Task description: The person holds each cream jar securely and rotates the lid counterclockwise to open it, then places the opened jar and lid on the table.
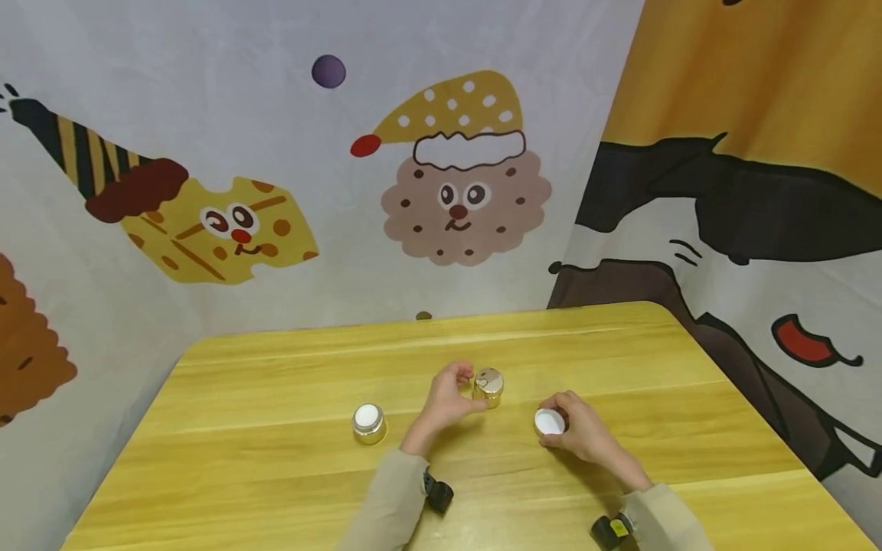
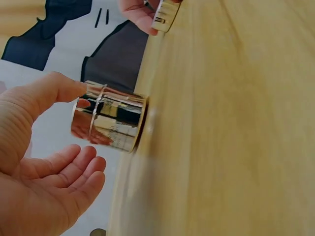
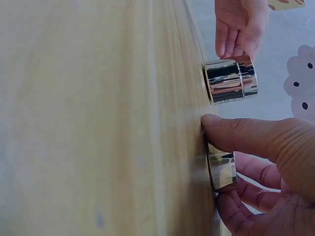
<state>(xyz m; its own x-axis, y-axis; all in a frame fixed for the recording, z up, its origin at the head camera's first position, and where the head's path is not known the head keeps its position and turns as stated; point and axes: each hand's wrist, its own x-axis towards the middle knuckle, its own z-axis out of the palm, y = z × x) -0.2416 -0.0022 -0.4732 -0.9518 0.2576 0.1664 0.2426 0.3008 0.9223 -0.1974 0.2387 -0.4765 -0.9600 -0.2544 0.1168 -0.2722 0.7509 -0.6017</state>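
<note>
A shiny gold jar with its lid on stands upright on the table, and my left hand is beside it. In the left wrist view, the thumb overlaps the edge of the closed jar; I cannot tell if it touches. The other fingers are relaxed and apart from the jar. To the right, a gold lid lies on the table with its white inside up. My right hand holds this lid between thumb and fingers. In the right wrist view, the thumb partly hides the gold lid.
A second gold jar with a white top and no gold lid on it stands to the left on the wooden table. Behind the table hangs a cloth printed with cartoon figures.
</note>
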